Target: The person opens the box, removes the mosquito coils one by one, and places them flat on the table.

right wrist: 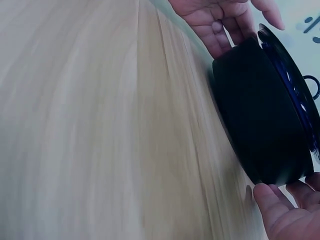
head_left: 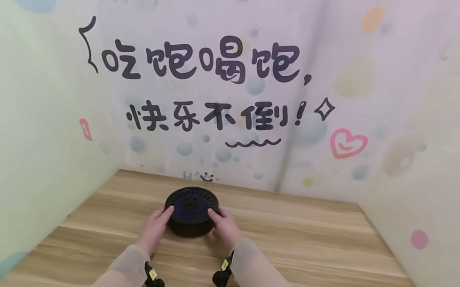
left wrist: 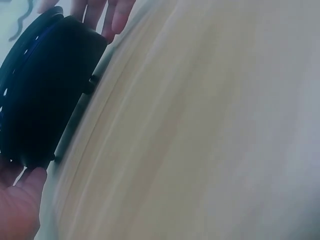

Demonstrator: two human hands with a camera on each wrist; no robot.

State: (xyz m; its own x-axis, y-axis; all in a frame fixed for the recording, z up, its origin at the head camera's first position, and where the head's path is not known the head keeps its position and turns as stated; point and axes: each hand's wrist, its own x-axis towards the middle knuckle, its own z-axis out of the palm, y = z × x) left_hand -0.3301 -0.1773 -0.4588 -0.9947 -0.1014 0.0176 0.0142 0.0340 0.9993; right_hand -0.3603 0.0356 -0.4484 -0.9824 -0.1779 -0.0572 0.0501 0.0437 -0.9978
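Observation:
A round black container (head_left: 189,229) with small feet has a slotted lid (head_left: 189,213) with a dark bluish tint. A ring handle (right wrist: 313,86) on its top shows in the right wrist view. My left hand (head_left: 155,230) grips the container's left side, thumb at the rim. Opposite it, my right hand (head_left: 226,228) holds the right side, its thumb also on the rim. The wrist views show fingers curled against the lower wall. Whether the feet touch the table or hang just above it, I cannot tell.
The wood-grain table (head_left: 307,247) extends around the container. Behind it stands a white printed wall (head_left: 211,155) with black lettering, and pale side walls (head_left: 24,115) close in the left and right. Small black devices (head_left: 154,284) are strapped at both wrists.

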